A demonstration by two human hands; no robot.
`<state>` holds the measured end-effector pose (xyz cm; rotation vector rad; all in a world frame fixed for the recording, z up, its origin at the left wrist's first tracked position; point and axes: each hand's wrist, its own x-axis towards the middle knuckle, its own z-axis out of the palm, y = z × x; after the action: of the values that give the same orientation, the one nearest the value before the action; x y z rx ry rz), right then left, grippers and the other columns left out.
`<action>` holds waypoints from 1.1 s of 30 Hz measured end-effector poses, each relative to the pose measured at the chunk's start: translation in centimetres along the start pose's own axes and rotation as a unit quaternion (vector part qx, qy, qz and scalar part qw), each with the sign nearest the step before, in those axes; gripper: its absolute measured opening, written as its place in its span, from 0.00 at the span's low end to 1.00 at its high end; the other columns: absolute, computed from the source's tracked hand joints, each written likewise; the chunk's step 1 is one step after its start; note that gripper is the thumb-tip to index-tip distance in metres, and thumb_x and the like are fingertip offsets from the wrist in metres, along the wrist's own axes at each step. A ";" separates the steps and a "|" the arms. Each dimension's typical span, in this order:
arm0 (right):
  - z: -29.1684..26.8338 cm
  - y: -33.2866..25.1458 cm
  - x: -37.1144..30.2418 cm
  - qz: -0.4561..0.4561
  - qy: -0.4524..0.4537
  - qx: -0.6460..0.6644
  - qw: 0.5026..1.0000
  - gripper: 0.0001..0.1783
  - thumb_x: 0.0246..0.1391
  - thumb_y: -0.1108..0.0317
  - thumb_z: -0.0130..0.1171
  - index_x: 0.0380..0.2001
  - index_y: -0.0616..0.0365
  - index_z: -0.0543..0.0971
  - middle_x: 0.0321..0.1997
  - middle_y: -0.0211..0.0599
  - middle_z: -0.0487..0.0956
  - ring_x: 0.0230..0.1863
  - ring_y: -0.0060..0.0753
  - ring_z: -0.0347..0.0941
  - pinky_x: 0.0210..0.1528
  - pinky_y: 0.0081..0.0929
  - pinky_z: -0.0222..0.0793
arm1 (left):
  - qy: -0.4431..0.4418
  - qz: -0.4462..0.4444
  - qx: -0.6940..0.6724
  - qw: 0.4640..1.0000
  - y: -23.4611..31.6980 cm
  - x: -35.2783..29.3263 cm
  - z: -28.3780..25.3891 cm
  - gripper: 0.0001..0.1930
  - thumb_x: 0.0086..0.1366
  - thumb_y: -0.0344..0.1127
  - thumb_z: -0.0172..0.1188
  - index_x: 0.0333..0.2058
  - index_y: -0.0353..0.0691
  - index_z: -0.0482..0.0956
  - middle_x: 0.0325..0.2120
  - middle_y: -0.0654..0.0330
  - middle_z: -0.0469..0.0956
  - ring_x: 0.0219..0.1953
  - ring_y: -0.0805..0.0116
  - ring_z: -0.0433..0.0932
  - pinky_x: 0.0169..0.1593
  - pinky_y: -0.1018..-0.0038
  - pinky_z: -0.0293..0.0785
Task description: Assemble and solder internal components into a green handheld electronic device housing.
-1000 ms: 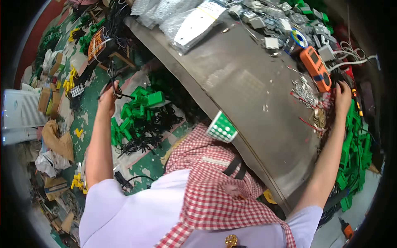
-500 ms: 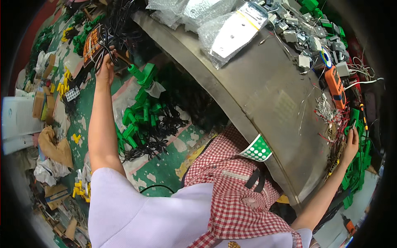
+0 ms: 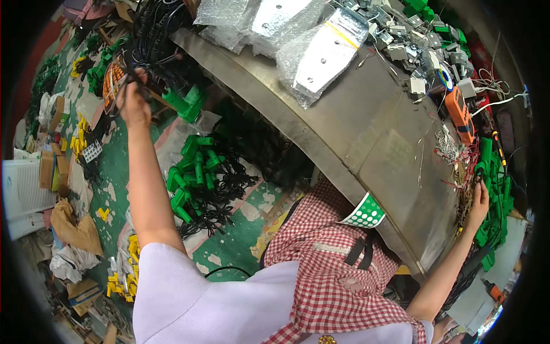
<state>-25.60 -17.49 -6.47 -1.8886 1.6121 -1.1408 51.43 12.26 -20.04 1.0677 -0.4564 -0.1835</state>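
Observation:
My left hand (image 3: 135, 106) reaches out at the far left, closed on a looped black power cord (image 3: 127, 81); it is somewhat blurred. Just right of it is a green plastic tool housing (image 3: 186, 104). Below that, several more green housings (image 3: 197, 166) lie heaped with black cords. At the right end of the metal table (image 3: 366, 137), my right hand (image 3: 478, 207) has its fingertips pinched together against a pile of green housings (image 3: 494, 189). Whatever small thing sits between those fingertips is too small to make out.
White bubble-wrapped packs (image 3: 326, 54) lie at the table's far edge, beside heaped small grey metal parts (image 3: 412, 57). An orange meter (image 3: 460, 114) and loose wires border the right side. Yellow parts (image 3: 123, 275), cardboard and a white ridged box (image 3: 28, 186) cover the left floor.
The whole view has shifted a little. My left hand still grips the cord, now blurred by motion. My right hand has come slightly nearer along the green pile.

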 end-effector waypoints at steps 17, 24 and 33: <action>1.2 -1.8 -3.9 0.044 -0.010 -0.015 0.999 0.18 0.60 0.64 0.56 0.50 0.64 0.74 0.46 0.33 0.76 0.43 0.21 0.71 0.47 0.21 0.68 | -0.230 -0.179 0.466 0.835 -24.2 -14.5 -9.1 0.15 0.54 0.32 0.54 0.41 0.35 0.77 0.35 0.55 0.78 0.40 0.56 0.76 0.45 0.66 0.70; 0.3 -1.1 -4.9 0.070 0.004 -0.017 0.997 0.18 0.60 0.64 0.55 0.49 0.64 0.75 0.47 0.33 0.76 0.44 0.21 0.72 0.46 0.20 0.69 | 0.214 -0.283 -0.078 0.931 -15.4 -3.7 -4.6 0.15 0.63 0.25 0.43 0.48 0.36 0.69 0.42 0.54 0.75 0.45 0.62 0.75 0.49 0.65 0.75; 1.1 -2.0 -5.9 0.079 0.001 -0.002 0.997 0.17 0.59 0.64 0.56 0.48 0.63 0.75 0.45 0.31 0.76 0.40 0.20 0.71 0.47 0.20 0.68 | -0.005 -0.256 -0.052 0.965 -16.2 -2.7 -6.5 0.15 0.61 0.25 0.42 0.46 0.31 0.71 0.39 0.54 0.75 0.44 0.63 0.75 0.56 0.68 0.70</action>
<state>-23.54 -11.65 -7.49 -1.7270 1.7328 -1.0743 53.13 10.71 -37.60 1.0646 -0.1680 -0.6635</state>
